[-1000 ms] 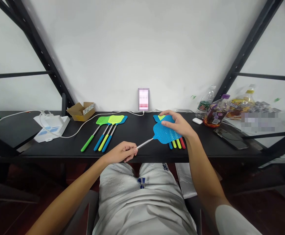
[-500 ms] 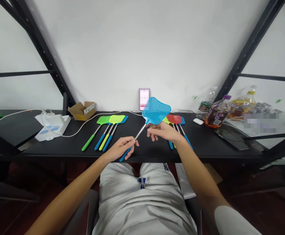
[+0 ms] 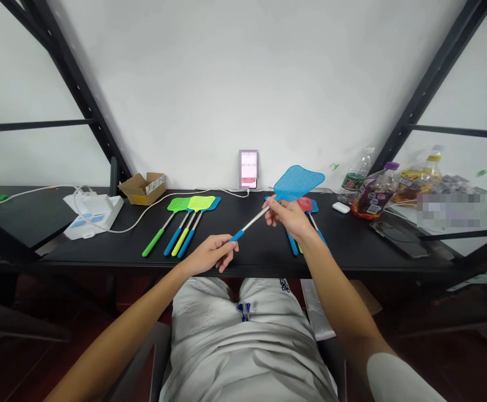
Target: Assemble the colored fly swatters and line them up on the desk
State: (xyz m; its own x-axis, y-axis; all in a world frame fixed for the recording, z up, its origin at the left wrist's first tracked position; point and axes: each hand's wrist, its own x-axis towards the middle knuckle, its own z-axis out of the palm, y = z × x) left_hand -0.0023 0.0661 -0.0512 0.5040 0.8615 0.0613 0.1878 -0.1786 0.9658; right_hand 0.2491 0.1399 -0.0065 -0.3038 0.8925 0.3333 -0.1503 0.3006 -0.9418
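A blue fly swatter (image 3: 297, 181) with a silver metal shaft is held slantwise above the black table, its mesh head up to the right. My left hand (image 3: 216, 251) is closed around its blue handle. Fingers of my right hand (image 3: 287, 216) pinch the shaft just below the head. To the left lie several fly swatters side by side, among them a green one (image 3: 179, 205) and a yellow one (image 3: 202, 202). Behind my right hand and forearm is another group, with a red head (image 3: 304, 205) showing; that group is partly hidden.
A lit phone (image 3: 249, 168) leans on the wall. At left are an open cardboard box (image 3: 143, 190) and a white power strip (image 3: 88, 220) with a cable. Drink bottles (image 3: 372, 195), a white earbud case (image 3: 341, 207) and a dark phone (image 3: 398, 239) are at right.
The swatter's head has swung right and the shaft lies flatter. My left hand has slid down onto the handle. My right hand, formerly behind the head with loose fingers, now grips the shaft.
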